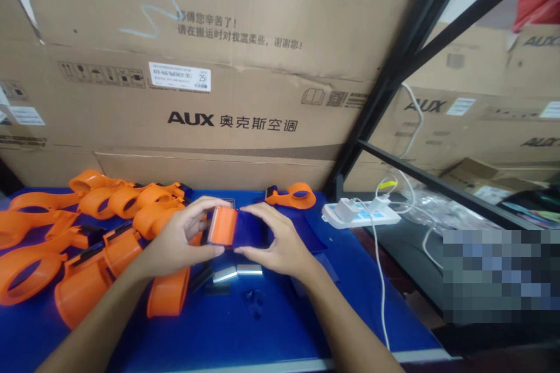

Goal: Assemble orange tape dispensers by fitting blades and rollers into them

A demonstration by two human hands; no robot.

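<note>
Between my two hands is a small orange block-like piece with a dark, toothed left edge; its exact kind is unclear. My left hand has its thumb below and fingers above the piece, closed on its left side. From the right, my right hand pinches at the piece's right edge with thumb and fingers. Just below the hands lie two shiny silver bars and a dark flat strip. A small crumpled clear scrap is nearer to me on the blue table.
Several orange ring-shaped parts with arms crowd the table's left side. Another orange ring part lies at the back. A white power strip with cables sits at the right edge, near a black metal frame. Cardboard boxes stand behind.
</note>
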